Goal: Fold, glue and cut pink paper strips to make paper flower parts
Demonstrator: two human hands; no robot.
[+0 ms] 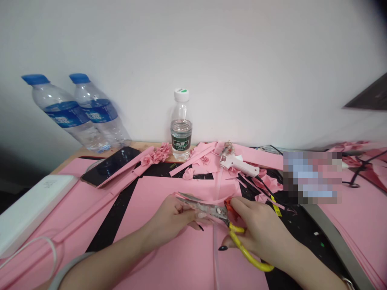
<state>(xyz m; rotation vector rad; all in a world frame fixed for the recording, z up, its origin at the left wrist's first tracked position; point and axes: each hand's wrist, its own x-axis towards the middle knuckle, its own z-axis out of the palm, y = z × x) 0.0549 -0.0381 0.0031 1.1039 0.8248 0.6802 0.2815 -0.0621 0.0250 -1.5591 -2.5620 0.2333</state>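
My right hand [256,225] grips a pair of scissors [208,208] with worn, stained blades, a yellow handle loop and a red one. The blades point left. My left hand [181,217] is closed at the blades, pinching a narrow pink paper strip [219,201] that runs beside them. Its fingers partly hide the paper and the lower blade. Beneath both hands lies a large pink paper sheet [151,225], with a pale thin strip or cord [215,249] running down over it.
Behind my hands are a white glue gun [238,163], pink paper scraps and paper flowers [157,155]. A small water bottle [181,129] stands by the wall. Two larger bottles [66,112], a phone [111,163] and a white power bank [36,209] are left; paper sheets [356,217] lie right.
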